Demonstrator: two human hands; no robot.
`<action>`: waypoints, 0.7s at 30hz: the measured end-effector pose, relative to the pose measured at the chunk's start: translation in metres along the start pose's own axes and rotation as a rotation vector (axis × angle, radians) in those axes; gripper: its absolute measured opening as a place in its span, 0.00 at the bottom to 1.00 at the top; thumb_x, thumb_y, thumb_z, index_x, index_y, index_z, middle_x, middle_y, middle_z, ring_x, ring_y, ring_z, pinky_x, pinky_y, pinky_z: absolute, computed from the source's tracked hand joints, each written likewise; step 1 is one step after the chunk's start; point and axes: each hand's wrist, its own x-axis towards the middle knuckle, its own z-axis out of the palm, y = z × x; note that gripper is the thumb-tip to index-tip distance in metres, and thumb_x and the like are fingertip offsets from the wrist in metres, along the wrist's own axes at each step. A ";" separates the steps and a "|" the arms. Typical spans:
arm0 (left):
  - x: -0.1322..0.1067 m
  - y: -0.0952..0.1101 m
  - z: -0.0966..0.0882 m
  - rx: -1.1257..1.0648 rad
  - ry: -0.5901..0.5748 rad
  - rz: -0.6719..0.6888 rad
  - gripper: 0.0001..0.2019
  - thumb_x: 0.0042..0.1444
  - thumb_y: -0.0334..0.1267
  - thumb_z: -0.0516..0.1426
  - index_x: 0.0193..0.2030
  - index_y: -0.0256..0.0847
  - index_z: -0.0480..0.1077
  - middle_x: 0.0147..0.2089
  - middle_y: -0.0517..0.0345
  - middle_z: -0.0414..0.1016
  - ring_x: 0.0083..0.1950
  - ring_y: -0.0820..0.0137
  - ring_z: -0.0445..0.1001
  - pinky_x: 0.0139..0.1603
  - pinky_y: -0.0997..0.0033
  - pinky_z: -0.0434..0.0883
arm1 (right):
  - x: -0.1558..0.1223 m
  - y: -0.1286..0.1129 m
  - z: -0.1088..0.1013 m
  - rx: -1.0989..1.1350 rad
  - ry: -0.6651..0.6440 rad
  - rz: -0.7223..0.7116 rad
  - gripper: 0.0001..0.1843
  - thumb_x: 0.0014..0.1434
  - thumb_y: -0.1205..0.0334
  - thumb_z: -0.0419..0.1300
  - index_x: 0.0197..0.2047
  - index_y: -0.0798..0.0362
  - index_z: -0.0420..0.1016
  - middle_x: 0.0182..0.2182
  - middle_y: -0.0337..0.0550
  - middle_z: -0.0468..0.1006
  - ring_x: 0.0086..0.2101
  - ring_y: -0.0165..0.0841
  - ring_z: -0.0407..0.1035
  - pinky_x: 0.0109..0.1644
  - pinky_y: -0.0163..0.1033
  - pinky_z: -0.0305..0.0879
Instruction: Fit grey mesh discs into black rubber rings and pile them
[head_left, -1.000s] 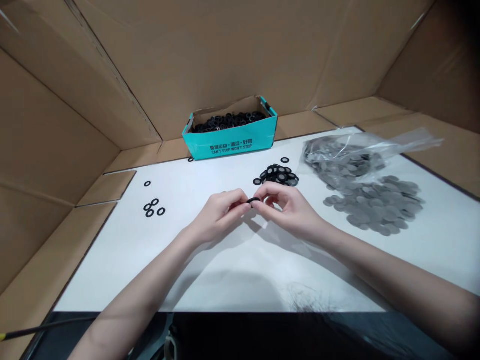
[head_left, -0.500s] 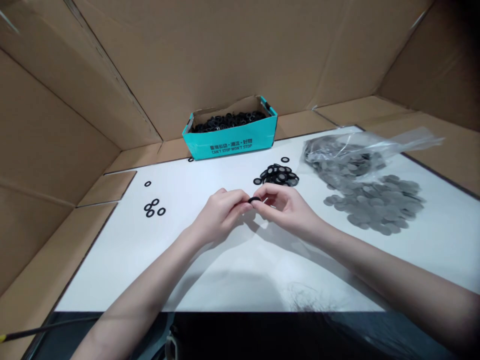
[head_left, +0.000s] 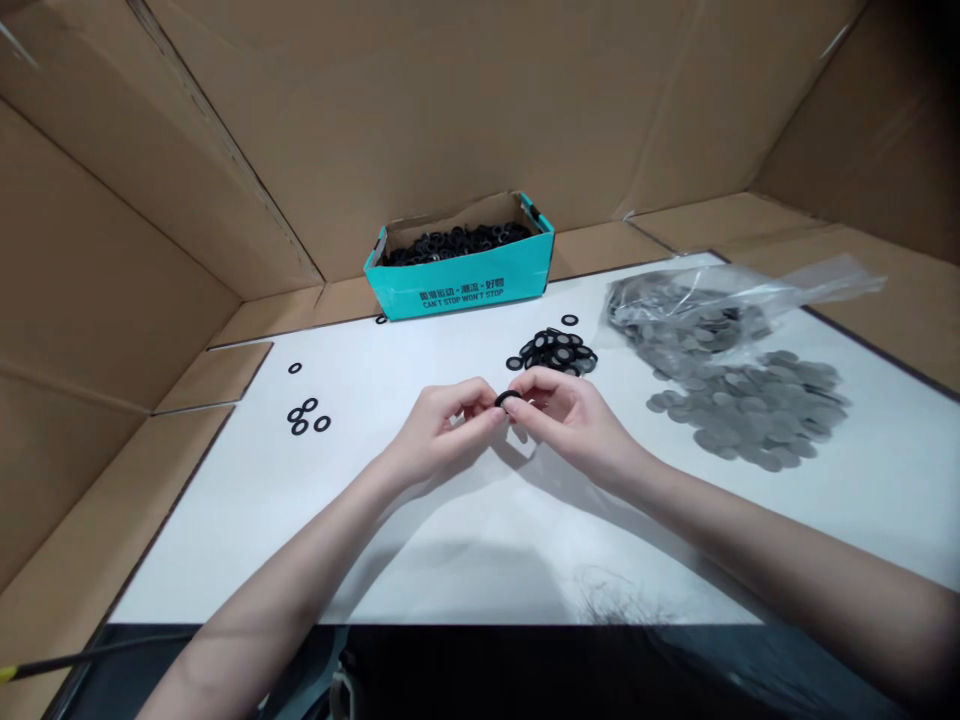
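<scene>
**Left hand (head_left: 450,425) and right hand (head_left: 574,420) pinch one black ring (head_left: 508,394) above a white tabletop (head_left: 450,570)**

The left hand's thumb and forefinger are closed on the ring's left edge, while the right hand's thumb and forefinger grip it from the other side. The ring is round, dark and slim, tilted so that it looks like a narrow oval; whether anything sits inside it is hidden by the fingers. The remaining fingers of both hands are curled inward. The tabletop is smooth and pale, with soft shadows under the wrists.

Just beyond the right hand lies a small pile (head_left: 559,350) of black rings, many with flat grey centres. To its right spreads a broad heap (head_left: 757,410) of thin, matt grey discs, overlapping like scales. A clear plastic bag (head_left: 690,310), crinkled and shiny, holds more discs and trails a twisted end.

On the left, four open rings (head_left: 302,410) lie close together, with a single one (head_left: 290,369) a little behind. At the back stands a turquoise cardboard box (head_left: 457,290) with black lettering, filled with dark rings (head_left: 457,243). Plain brown cardboard walls (head_left: 465,110), creased at the joins, surround the work surface.
</scene>
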 end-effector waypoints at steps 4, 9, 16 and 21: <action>0.000 -0.001 -0.007 0.057 -0.034 0.013 0.13 0.62 0.44 0.54 0.29 0.39 0.65 0.25 0.64 0.66 0.27 0.76 0.61 0.27 0.77 0.60 | 0.001 0.000 -0.001 -0.059 -0.027 -0.016 0.12 0.58 0.52 0.63 0.32 0.53 0.71 0.28 0.40 0.72 0.29 0.30 0.66 0.29 0.36 0.61; 0.001 -0.002 -0.012 0.146 -0.067 0.095 0.12 0.64 0.42 0.53 0.32 0.39 0.68 0.27 0.62 0.70 0.28 0.75 0.65 0.30 0.76 0.63 | 0.003 -0.001 -0.004 -0.160 -0.053 -0.083 0.08 0.57 0.58 0.62 0.32 0.53 0.72 0.29 0.40 0.73 0.30 0.31 0.66 0.32 0.37 0.61; 0.000 -0.006 -0.003 0.140 0.002 0.127 0.11 0.65 0.42 0.53 0.36 0.38 0.70 0.29 0.60 0.75 0.28 0.75 0.68 0.31 0.76 0.65 | 0.002 0.000 -0.003 -0.014 -0.046 -0.035 0.09 0.59 0.56 0.61 0.33 0.53 0.71 0.29 0.39 0.72 0.29 0.30 0.66 0.32 0.36 0.61; -0.001 -0.002 -0.002 0.089 0.024 0.080 0.12 0.65 0.42 0.53 0.33 0.38 0.69 0.27 0.61 0.72 0.27 0.76 0.67 0.29 0.76 0.63 | 0.000 0.002 -0.001 0.001 -0.005 -0.045 0.11 0.58 0.53 0.63 0.34 0.52 0.70 0.29 0.39 0.71 0.30 0.30 0.66 0.33 0.37 0.63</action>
